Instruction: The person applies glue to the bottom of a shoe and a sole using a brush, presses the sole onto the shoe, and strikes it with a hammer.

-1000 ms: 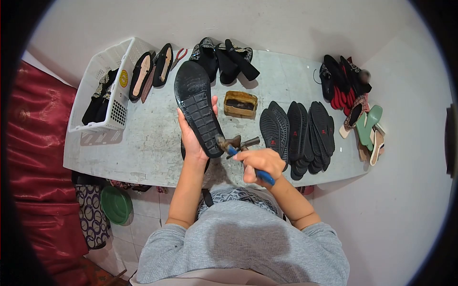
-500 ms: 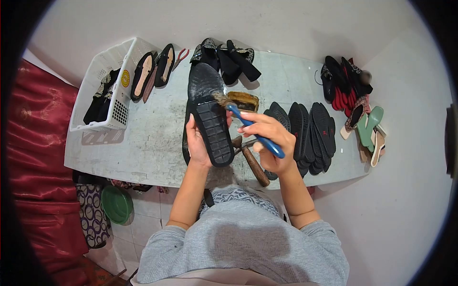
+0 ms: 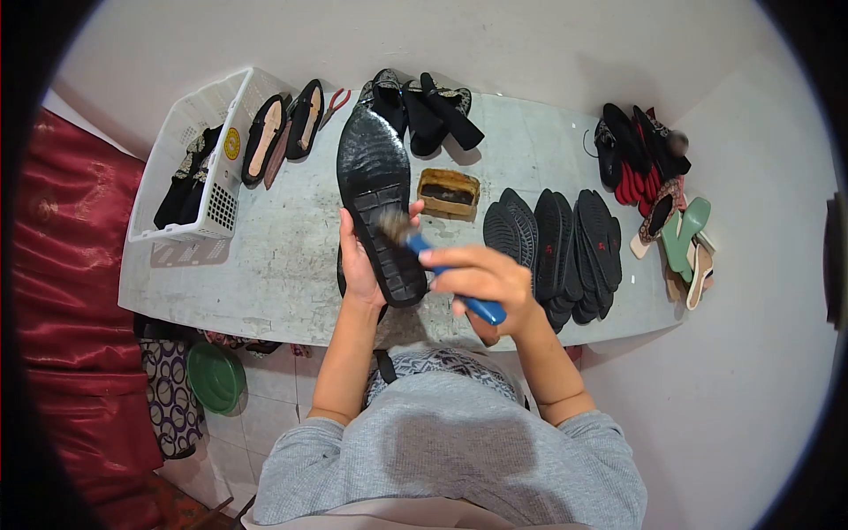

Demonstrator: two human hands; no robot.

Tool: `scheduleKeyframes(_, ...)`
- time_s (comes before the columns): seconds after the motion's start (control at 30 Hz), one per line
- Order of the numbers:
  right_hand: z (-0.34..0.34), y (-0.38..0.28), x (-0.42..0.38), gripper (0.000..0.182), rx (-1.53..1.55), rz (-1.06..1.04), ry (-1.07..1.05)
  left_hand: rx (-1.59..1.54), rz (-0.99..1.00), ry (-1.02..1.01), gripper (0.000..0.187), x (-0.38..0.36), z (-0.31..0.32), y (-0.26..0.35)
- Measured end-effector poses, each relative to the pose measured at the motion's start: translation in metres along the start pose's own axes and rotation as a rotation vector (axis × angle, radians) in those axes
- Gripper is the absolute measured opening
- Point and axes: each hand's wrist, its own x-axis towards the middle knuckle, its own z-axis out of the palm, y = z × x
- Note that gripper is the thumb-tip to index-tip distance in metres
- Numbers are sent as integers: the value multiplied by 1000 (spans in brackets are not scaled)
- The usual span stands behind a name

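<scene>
My left hand [image 3: 360, 269] is wrapped round a black shoe sole [image 3: 374, 159], held upright with its toe pointing away from me. The sole's front half looks wet and shiny, and its heel half is a grid of recessed squares. My right hand [image 3: 493, 284] grips a brush by its blue handle [image 3: 484, 309]. The brush's bristles are blurred over the upper part of the grid. Behind the held sole, the edge of another dark sole shows at lower left. Just beyond the brush stands a stained yellow-brown box [image 3: 459, 208] with dark contents.
Several black soles [image 3: 555, 247] lie stacked to the right. Black shoes [image 3: 442, 115] stand at the back, and pliers [image 3: 334, 108] lie by a pair of flats [image 3: 263, 141]. A white basket [image 3: 225, 190] is at left; more shoes and green sandals [image 3: 685, 238] lie at far right.
The brush has moved from the sole's smooth front part towards me onto the heel grid. The sole has shifted slightly left, uncovering more of the box. The wooden-handled hammer is no longer visible.
</scene>
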Motion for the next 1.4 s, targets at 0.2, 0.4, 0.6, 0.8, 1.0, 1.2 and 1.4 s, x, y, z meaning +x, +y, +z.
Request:
scheduleKeyframes(0.2, 8, 6, 8, 26, -177, -71, -38, 170, -21, -2, 74, -4, 14, -4)
scheduleKeyframes(0.4, 6, -1, -14, 24, 15, 26, -189, 167, 87, 35, 66, 2, -5, 13)
scheduleKeyframes(0.6, -1, 1, 7, 24, -25, 11, 17, 101, -23, -60, 68, -7, 14, -1)
scheduleKeyframes(0.8, 11, -2, -4, 27, -44, -40, -154, 199, 74, 47, 64, -3, 3, 8)
scheduleKeyframes(1.0, -1, -7, -3, 18, 179, 51, -110, 130, 76, 9, 62, -5, 0, 11)
scheduleKeyframes(1.2, 7, 5, 11, 26, -151, -107, -3, 182, 7, -1, 64, -13, 19, -6)
scheduleKeyframes(1.4, 15, -5, -7, 25, 32, -37, -120, 258, 141, 77, 60, -2, 9, 12)
